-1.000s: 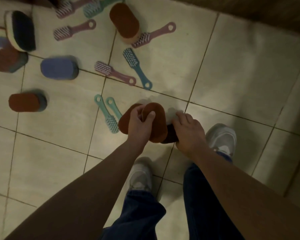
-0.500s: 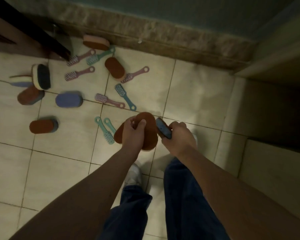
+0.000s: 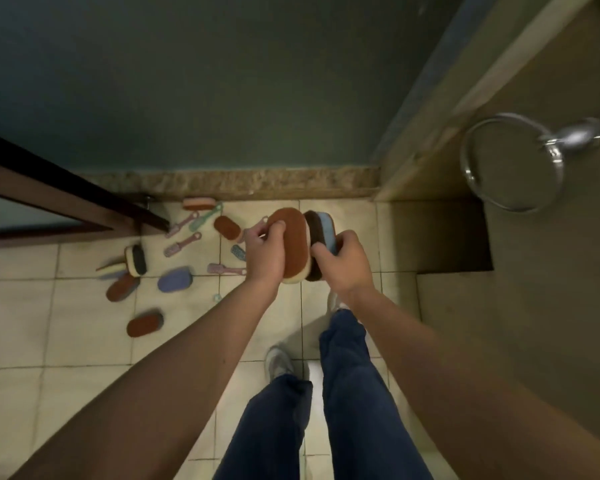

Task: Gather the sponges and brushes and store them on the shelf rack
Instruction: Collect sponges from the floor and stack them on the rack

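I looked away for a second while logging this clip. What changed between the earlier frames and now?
The right hand picked a blue-backed sponge off the floor and brought it up beside the brown sponge held in the left hand. Both hands rose as the person stood. The scattered brushes and other sponges stayed on the tiles.

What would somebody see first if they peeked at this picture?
First, two hands in the middle: the left hand grips a brown sponge, and the right hand presses a blue-backed sponge against it. Next, the mess on the tiled floor to the left, where more sponges and little brushes lie scattered near the wall. A shiny metal ring hangs at the right.
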`<action>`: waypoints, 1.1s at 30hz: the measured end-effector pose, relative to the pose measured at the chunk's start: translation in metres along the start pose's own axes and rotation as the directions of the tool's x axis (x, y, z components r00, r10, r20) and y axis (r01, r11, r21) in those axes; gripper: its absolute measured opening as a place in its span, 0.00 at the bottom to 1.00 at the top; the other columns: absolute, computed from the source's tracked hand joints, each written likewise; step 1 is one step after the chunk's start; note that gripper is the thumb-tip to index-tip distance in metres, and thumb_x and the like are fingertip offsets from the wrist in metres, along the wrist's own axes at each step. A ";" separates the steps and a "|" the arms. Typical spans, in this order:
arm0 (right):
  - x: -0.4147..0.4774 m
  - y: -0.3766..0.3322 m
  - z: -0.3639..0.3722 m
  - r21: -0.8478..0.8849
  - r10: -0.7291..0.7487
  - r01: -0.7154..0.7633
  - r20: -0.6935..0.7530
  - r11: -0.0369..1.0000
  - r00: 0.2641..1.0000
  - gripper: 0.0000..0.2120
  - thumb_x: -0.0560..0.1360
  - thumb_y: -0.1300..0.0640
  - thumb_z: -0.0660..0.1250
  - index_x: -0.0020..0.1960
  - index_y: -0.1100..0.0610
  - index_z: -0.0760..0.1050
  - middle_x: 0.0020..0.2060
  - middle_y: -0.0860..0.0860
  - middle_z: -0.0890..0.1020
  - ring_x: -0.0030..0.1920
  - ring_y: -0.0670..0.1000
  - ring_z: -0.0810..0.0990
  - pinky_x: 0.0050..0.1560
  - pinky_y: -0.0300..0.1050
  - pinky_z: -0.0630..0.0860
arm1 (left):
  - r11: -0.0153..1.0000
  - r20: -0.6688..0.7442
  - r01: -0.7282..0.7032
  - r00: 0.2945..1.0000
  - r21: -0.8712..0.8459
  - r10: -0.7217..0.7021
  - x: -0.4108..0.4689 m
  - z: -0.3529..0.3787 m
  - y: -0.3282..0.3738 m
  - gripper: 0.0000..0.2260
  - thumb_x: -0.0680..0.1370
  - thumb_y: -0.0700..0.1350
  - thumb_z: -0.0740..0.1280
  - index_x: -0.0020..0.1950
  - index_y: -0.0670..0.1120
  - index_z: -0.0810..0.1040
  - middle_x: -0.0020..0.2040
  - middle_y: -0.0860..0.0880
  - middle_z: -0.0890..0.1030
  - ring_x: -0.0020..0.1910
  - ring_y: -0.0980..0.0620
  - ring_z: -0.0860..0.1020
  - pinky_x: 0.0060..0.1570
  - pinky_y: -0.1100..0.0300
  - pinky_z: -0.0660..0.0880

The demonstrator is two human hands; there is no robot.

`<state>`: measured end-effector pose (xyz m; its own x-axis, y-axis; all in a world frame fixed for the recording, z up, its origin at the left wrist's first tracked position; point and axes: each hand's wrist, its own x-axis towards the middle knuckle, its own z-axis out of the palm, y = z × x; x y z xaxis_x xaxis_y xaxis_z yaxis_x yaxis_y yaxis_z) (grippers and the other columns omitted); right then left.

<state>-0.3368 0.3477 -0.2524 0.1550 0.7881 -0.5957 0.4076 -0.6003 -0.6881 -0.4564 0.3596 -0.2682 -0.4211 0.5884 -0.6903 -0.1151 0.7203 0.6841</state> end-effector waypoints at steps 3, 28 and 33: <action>-0.033 -0.037 -0.031 0.173 0.048 -0.048 0.007 0.984 0.999 0.17 0.72 0.51 0.67 0.55 0.58 0.69 0.49 0.55 0.78 0.48 0.53 0.80 0.50 0.56 0.81 | 0.999 0.051 -0.046 0.998 0.022 0.044 -0.039 -0.005 0.036 0.17 0.79 0.55 0.62 0.64 0.48 0.69 0.55 0.48 0.76 0.46 0.53 0.75 0.39 0.60 0.68; -0.229 -0.086 -0.278 0.722 0.026 0.240 -0.337 0.649 0.941 0.07 0.75 0.54 0.63 0.54 0.51 0.74 0.46 0.53 0.80 0.44 0.52 0.82 0.39 0.53 0.84 | 0.872 0.675 -0.465 0.694 0.153 0.251 -0.331 0.084 0.185 0.23 0.76 0.51 0.68 0.70 0.47 0.70 0.61 0.47 0.77 0.56 0.47 0.78 0.59 0.47 0.76; -0.234 -0.055 -0.353 0.724 0.063 0.272 -0.399 0.634 0.915 0.10 0.75 0.51 0.64 0.55 0.50 0.71 0.52 0.54 0.79 0.51 0.55 0.81 0.39 0.46 0.83 | 0.848 0.786 -0.514 0.576 0.132 0.227 -0.378 0.144 0.187 0.27 0.77 0.48 0.68 0.74 0.55 0.62 0.62 0.49 0.74 0.55 0.49 0.76 0.46 0.57 0.80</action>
<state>-0.0779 0.2443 0.0706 0.5268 0.7371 -0.4232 -0.3504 -0.2653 -0.8982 -0.1887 0.3248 0.0870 0.4383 0.7908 -0.4273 0.2378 0.3565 0.9035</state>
